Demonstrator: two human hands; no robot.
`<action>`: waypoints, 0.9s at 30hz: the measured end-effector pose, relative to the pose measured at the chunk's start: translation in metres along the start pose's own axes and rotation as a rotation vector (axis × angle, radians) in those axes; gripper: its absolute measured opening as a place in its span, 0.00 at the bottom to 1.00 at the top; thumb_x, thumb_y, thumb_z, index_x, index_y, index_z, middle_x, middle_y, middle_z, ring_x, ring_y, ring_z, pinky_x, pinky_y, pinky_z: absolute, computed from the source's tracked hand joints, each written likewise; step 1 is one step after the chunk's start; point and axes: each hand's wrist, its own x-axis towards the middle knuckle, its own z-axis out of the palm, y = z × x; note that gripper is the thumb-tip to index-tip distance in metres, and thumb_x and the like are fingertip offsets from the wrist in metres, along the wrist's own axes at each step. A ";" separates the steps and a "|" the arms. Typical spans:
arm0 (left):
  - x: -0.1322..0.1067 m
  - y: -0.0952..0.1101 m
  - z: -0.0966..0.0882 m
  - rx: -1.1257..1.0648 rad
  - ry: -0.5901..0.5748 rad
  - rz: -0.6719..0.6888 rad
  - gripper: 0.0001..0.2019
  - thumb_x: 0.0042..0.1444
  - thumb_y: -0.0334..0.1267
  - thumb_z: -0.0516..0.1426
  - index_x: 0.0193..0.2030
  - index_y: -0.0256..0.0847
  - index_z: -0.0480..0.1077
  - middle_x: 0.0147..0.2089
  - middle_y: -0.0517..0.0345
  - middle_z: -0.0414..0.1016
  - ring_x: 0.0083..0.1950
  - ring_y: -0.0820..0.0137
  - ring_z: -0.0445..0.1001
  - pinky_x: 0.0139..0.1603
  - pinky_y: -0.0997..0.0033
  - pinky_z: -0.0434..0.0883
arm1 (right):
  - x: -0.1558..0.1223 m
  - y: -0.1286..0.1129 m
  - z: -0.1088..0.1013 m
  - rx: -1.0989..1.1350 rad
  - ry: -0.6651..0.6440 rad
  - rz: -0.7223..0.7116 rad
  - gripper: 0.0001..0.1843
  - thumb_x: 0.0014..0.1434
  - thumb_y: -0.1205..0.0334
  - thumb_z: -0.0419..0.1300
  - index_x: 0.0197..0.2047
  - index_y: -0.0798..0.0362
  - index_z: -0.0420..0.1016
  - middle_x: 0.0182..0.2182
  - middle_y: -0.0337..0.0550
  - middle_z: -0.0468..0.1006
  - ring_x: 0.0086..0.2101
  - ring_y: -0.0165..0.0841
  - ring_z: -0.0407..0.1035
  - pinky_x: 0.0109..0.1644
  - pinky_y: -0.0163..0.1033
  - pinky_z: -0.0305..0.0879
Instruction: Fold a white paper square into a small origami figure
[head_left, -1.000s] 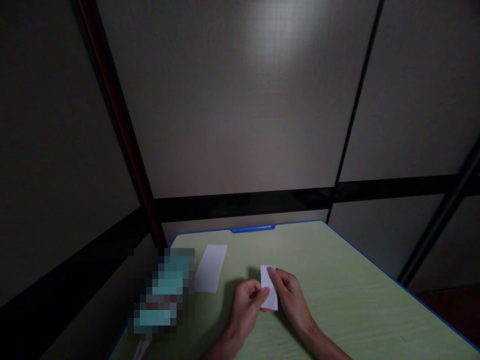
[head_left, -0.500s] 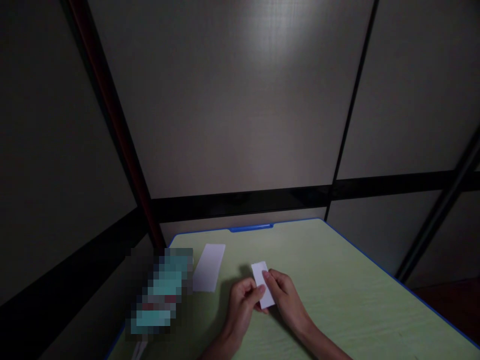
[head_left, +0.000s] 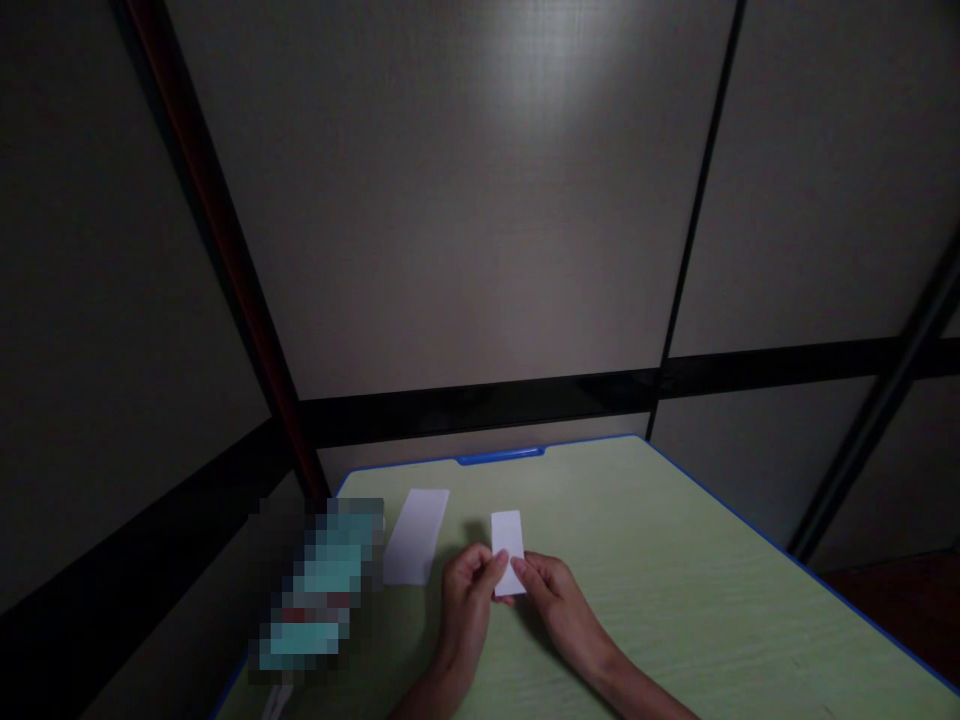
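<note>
Between my two hands is a small white rectangular piece of folded paper (head_left: 508,535), held upright above the table. My left hand (head_left: 469,597) grips its left edge, thumb on the front face and fingers behind. From the other side my right hand (head_left: 553,592) pinches it, the thumb pressing low on the right edge. Both thumbs lie close together near the paper's lower part. The fingers behind the paper are mostly hidden. A larger white sheet of paper (head_left: 417,536) lies flat on the table to the left of my hands.
The light green table (head_left: 720,590) has a blue rim and a blue handle (head_left: 501,456) at its far edge. A pixelated teal device (head_left: 330,570) with a white cable (head_left: 277,700) sits at the left. Grey panels (head_left: 480,250) with black strips stand behind the table.
The held paper has turned from a tilt to nearly upright and shifted slightly left with both hands. My right thumb has slid down its edge. The larger sheet has stayed in place.
</note>
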 end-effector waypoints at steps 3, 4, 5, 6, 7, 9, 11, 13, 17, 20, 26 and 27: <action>0.001 0.000 0.000 0.026 0.008 0.001 0.13 0.38 0.43 0.54 0.14 0.36 0.57 0.13 0.67 0.56 0.16 0.80 0.56 0.14 0.82 0.56 | 0.001 0.003 -0.001 -0.018 -0.006 0.022 0.20 0.50 0.54 0.45 0.16 0.58 0.63 0.12 0.33 0.58 0.17 0.24 0.51 0.22 0.29 0.48; 0.002 0.000 0.000 0.042 0.007 0.005 0.13 0.39 0.42 0.54 0.14 0.37 0.57 0.12 0.68 0.55 0.15 0.80 0.54 0.13 0.82 0.54 | 0.002 0.005 -0.003 -0.028 -0.021 0.047 0.20 0.50 0.54 0.47 0.14 0.57 0.62 0.11 0.32 0.55 0.15 0.23 0.48 0.19 0.29 0.46; 0.004 -0.001 -0.001 0.056 -0.002 0.008 0.13 0.39 0.42 0.54 0.14 0.37 0.57 0.12 0.68 0.54 0.14 0.81 0.53 0.13 0.82 0.52 | 0.004 0.006 -0.005 -0.032 -0.042 0.078 0.20 0.48 0.53 0.48 0.13 0.57 0.60 0.10 0.31 0.53 0.14 0.22 0.46 0.17 0.29 0.42; 0.005 -0.001 -0.002 0.065 -0.023 0.005 0.13 0.38 0.42 0.54 0.14 0.37 0.56 0.12 0.69 0.54 0.14 0.82 0.51 0.13 0.82 0.50 | 0.006 0.007 -0.008 -0.026 -0.065 0.099 0.19 0.46 0.53 0.51 0.12 0.57 0.58 0.10 0.30 0.53 0.14 0.21 0.45 0.17 0.29 0.40; 0.006 -0.001 -0.003 0.068 -0.053 -0.004 0.13 0.38 0.42 0.54 0.14 0.37 0.57 0.12 0.69 0.54 0.14 0.82 0.51 0.13 0.82 0.49 | 0.007 0.008 -0.012 0.000 -0.063 0.089 0.17 0.43 0.54 0.54 0.12 0.56 0.57 0.11 0.30 0.54 0.14 0.21 0.45 0.17 0.28 0.40; 0.009 -0.002 -0.005 0.063 -0.124 -0.027 0.13 0.36 0.42 0.55 0.13 0.37 0.57 0.12 0.68 0.54 0.14 0.82 0.51 0.14 0.81 0.49 | 0.010 0.009 -0.020 0.065 -0.060 0.055 0.14 0.39 0.58 0.58 0.14 0.57 0.58 0.13 0.29 0.55 0.16 0.21 0.46 0.18 0.28 0.41; 0.011 -0.002 -0.006 0.062 -0.172 -0.028 0.13 0.35 0.42 0.55 0.13 0.36 0.57 0.12 0.68 0.54 0.15 0.81 0.52 0.16 0.80 0.49 | 0.012 0.009 -0.028 0.084 -0.091 0.078 0.13 0.38 0.59 0.59 0.14 0.57 0.59 0.12 0.29 0.55 0.15 0.21 0.46 0.18 0.28 0.39; 0.012 -0.002 -0.007 0.072 -0.220 -0.029 0.13 0.35 0.41 0.56 0.12 0.36 0.57 0.12 0.67 0.55 0.16 0.80 0.53 0.17 0.80 0.50 | 0.013 0.009 -0.034 0.069 -0.122 0.115 0.13 0.39 0.60 0.58 0.14 0.57 0.60 0.10 0.29 0.56 0.14 0.21 0.46 0.17 0.28 0.39; 0.013 -0.001 -0.008 0.086 -0.303 -0.062 0.13 0.34 0.39 0.56 0.11 0.36 0.57 0.12 0.67 0.55 0.16 0.81 0.53 0.16 0.80 0.49 | 0.013 0.007 -0.036 0.033 -0.144 0.144 0.12 0.41 0.60 0.56 0.13 0.58 0.62 0.08 0.30 0.56 0.12 0.20 0.46 0.16 0.29 0.38; 0.012 -0.003 -0.006 0.066 -0.209 -0.071 0.12 0.36 0.39 0.55 0.13 0.36 0.57 0.12 0.68 0.54 0.15 0.81 0.52 0.14 0.81 0.48 | 0.011 0.005 -0.029 0.065 -0.038 0.103 0.12 0.40 0.60 0.57 0.14 0.58 0.63 0.08 0.29 0.55 0.12 0.20 0.46 0.16 0.29 0.38; 0.006 -0.005 0.000 0.030 -0.135 -0.097 0.11 0.41 0.42 0.52 0.22 0.34 0.63 0.11 0.68 0.55 0.12 0.82 0.51 0.12 0.81 0.50 | 0.007 0.008 -0.014 0.177 0.089 0.097 0.10 0.42 0.60 0.57 0.18 0.59 0.66 0.10 0.32 0.60 0.13 0.21 0.49 0.17 0.29 0.42; 0.005 -0.004 0.000 0.050 -0.136 -0.090 0.11 0.41 0.43 0.52 0.20 0.34 0.62 0.10 0.69 0.54 0.12 0.82 0.50 0.12 0.81 0.49 | 0.007 0.009 -0.014 0.188 0.088 0.102 0.10 0.43 0.60 0.56 0.18 0.59 0.65 0.10 0.32 0.60 0.13 0.21 0.49 0.17 0.29 0.42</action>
